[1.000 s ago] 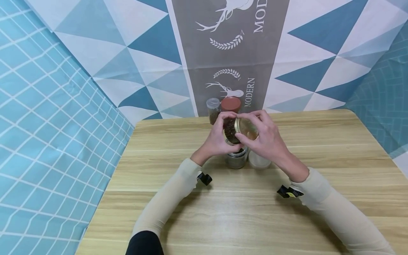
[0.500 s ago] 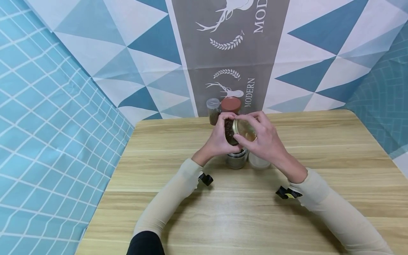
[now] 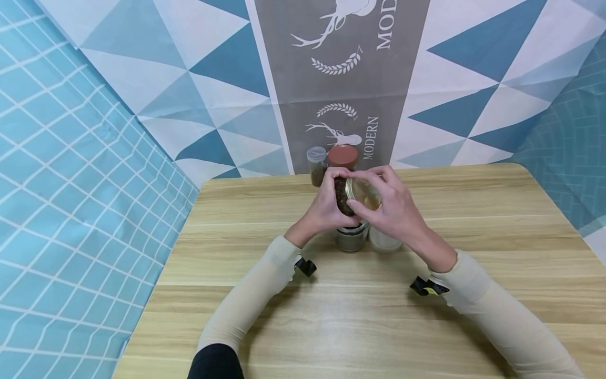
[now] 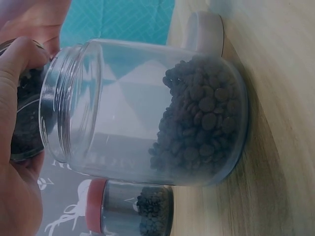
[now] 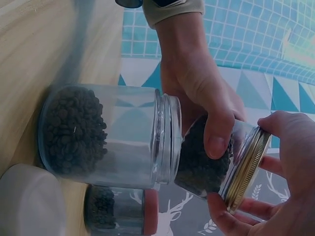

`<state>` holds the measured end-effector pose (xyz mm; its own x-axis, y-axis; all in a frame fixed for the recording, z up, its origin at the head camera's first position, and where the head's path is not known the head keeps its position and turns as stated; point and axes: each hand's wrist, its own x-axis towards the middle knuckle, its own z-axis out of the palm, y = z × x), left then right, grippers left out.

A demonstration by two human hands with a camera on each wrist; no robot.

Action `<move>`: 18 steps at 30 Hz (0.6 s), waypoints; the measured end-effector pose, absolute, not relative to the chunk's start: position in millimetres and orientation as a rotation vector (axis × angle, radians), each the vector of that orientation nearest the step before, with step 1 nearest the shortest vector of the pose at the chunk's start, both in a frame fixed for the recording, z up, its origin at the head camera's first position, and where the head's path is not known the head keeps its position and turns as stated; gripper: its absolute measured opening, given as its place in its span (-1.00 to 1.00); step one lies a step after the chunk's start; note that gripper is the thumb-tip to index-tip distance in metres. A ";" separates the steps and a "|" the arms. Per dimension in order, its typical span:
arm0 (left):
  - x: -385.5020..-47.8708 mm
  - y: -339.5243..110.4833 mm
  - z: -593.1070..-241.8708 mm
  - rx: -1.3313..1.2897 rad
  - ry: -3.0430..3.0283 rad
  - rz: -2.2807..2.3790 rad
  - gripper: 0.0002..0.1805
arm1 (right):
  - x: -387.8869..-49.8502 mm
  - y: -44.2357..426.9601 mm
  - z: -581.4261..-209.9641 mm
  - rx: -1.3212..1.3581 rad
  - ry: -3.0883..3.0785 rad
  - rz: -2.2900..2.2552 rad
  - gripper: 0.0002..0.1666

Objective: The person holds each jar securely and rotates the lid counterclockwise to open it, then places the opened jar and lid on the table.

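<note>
My left hand (image 3: 326, 208) grips a small glass jar (image 5: 204, 160) of dark chips, held tilted above the table. My right hand (image 3: 397, 202) holds the jar's gold screw lid (image 3: 364, 192) by its rim, thumb and fingers around the edge. The lid sits on the jar's mouth; how tightly cannot be told. Just below the hands stands a larger uncovered glass jar (image 4: 128, 113), partly filled with dark, round, flattened chips. From the head, the hands hide its mouth. Beside it, to the right, a round white lid-like piece (image 3: 384, 241) lies on the table.
Behind the hands stand a red-lidded jar (image 3: 343, 156) and a slim clear-lidded jar (image 3: 317, 167), both with dark contents, near the table's back edge. The wooden table (image 3: 341, 316) meets a patterned wall cloth (image 3: 227, 105) at the back and a blue grid cloth (image 3: 85, 210) at left.
Both hands have shifted very slightly, and the gold lid sits a little further left and lower than a second ago. Over the last half second hardly anything has moved.
</note>
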<state>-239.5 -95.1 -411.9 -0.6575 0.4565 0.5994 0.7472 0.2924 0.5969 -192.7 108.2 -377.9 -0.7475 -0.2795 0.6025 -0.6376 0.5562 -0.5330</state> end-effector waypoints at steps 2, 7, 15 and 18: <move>-239.7 -95.1 -412.5 -1.082 -2.245 -1.310 0.01 | -192.5 108.8 -375.7 0.745 -2.357 1.046 -0.38; -238.7 -96.1 -412.7 -1.063 -2.229 -1.298 0.04 | -191.9 113.6 -366.4 0.720 -2.463 1.053 -0.21; -237.0 -97.1 -411.2 -1.038 -2.222 -1.279 0.06 | -192.1 121.4 -352.7 0.643 -2.598 1.086 -0.12; -236.6 -96.8 -411.2 -1.030 -2.227 -1.276 0.05 | -192.3 120.1 -350.9 0.639 -2.604 1.065 -0.13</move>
<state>-236.6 -96.8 -411.2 -0.6625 0.4093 0.6273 0.7482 0.3213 0.5805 -192.3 120.1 -350.9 -0.8708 -0.2996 0.3898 -0.4868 0.6355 -0.5992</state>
